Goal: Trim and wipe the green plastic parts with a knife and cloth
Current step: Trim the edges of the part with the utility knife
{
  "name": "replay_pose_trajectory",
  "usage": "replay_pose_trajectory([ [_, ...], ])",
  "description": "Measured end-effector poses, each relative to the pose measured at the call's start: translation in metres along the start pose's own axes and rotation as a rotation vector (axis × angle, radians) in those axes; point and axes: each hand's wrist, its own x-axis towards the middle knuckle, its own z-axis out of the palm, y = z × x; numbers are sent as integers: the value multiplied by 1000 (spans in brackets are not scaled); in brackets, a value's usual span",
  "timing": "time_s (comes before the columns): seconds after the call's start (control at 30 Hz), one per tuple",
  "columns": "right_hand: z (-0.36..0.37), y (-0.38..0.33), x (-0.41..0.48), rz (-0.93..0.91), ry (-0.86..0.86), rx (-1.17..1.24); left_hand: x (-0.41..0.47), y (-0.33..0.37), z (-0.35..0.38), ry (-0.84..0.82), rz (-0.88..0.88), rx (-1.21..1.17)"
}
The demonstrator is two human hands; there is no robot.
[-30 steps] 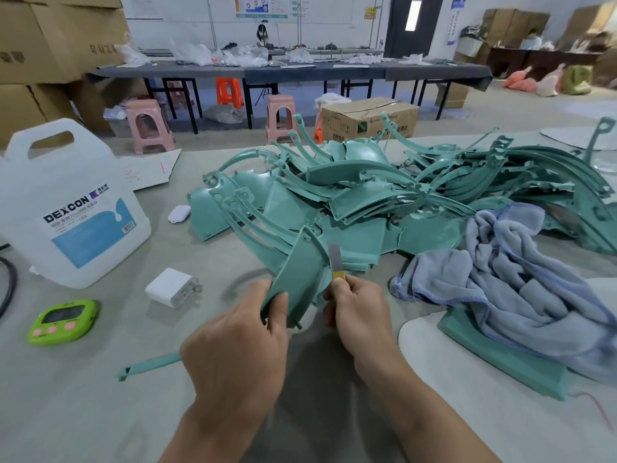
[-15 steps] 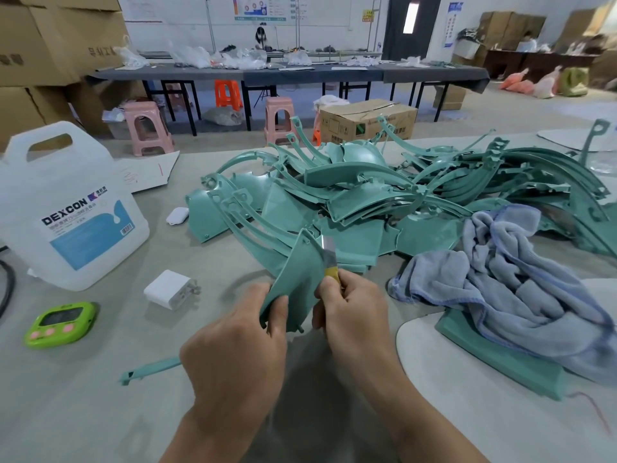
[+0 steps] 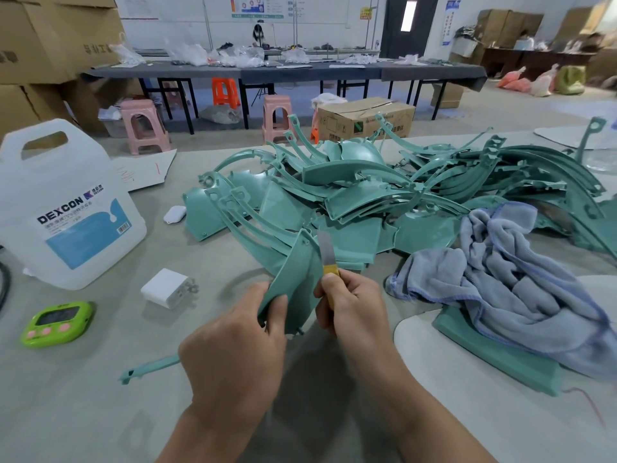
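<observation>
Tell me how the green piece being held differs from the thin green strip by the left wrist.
The held piece is a broad curved panel; the strip is narrow. The held piece stands upright, gripped by the left hand; the strip lies flat on the table, untouched. The knife in the right hand is at the held piece's edge, away from the strip. Both are the same teal-green plastic.

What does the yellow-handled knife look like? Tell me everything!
The knife has a short, flat, grey metal blade with a slanted tip and a yellow handle, mostly hidden inside the right hand that grips it. It points up and away from the person. Its blade lies along the right edge of a curved green plastic part, which the left hand holds up.
</observation>
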Motion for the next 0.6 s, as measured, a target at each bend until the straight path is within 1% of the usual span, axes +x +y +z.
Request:
replay_pose_trajectory([
  [0.2,-10,10,7,236,74,-131,1,-2,3,-10,-9,-2],
  [0.33,-14,13,10,284,113,-196,1,-3,3,-16,-16,-16],
  [0.47,-14,13,8,230,103,-251,1,-3,3,-23,-11,-8],
  [0.6,-7,9,0,40,94,-314,1,-3,4,-13,-13,-5],
])
